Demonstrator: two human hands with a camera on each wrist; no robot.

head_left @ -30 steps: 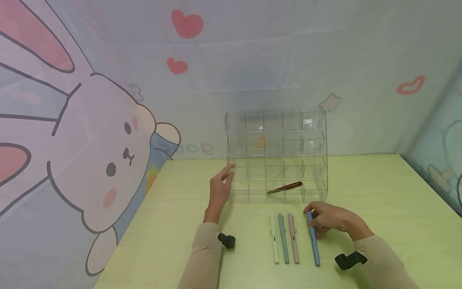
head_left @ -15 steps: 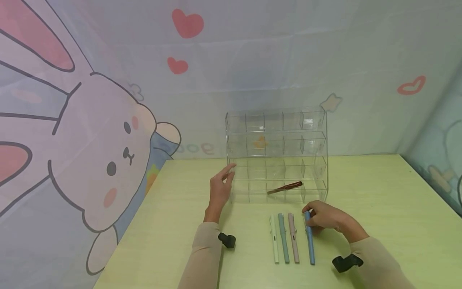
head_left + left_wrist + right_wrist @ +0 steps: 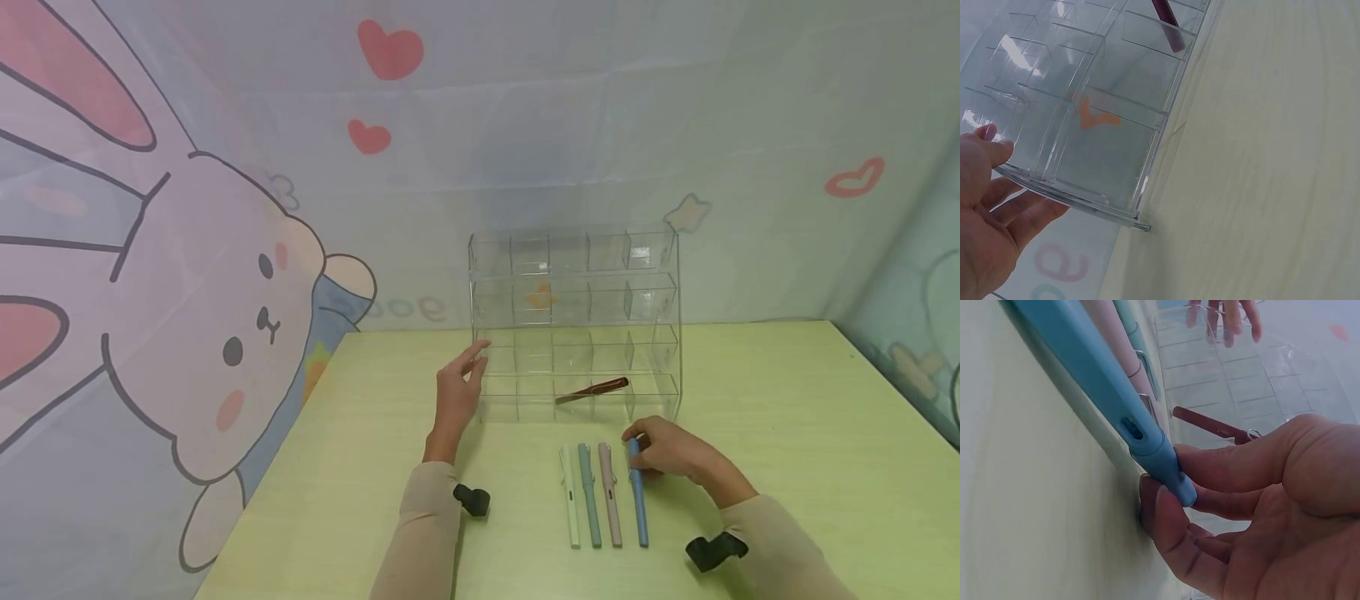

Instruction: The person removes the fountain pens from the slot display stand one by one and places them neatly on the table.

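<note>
A clear acrylic rack point(image 3: 573, 358) with rows of small compartments stands at the back of the table. My left hand point(image 3: 456, 396) grips its left side; the left wrist view shows the thumb on one face and fingers point(image 3: 1025, 209) round the edge. A dark red pen point(image 3: 592, 390) lies slanted in the bottom row. My right hand point(image 3: 671, 450) pinches the cap end of a blue pen point(image 3: 639, 504) between thumb and fingers. Left of it lie a pink pen point(image 3: 611, 496), a green pen point(image 3: 589, 496) and a pale green pen point(image 3: 571, 496), side by side.
The pale yellow-green table point(image 3: 787, 433) reaches back to a printed cloth backdrop point(image 3: 525, 108) with a rabbit and hearts. Black wrist cameras point(image 3: 716, 552) sit on both sleeves.
My right hand has shifted the blue pen left, towards the pink pen, and the pen has straightened slightly. My left hand and the rack have stayed put.
</note>
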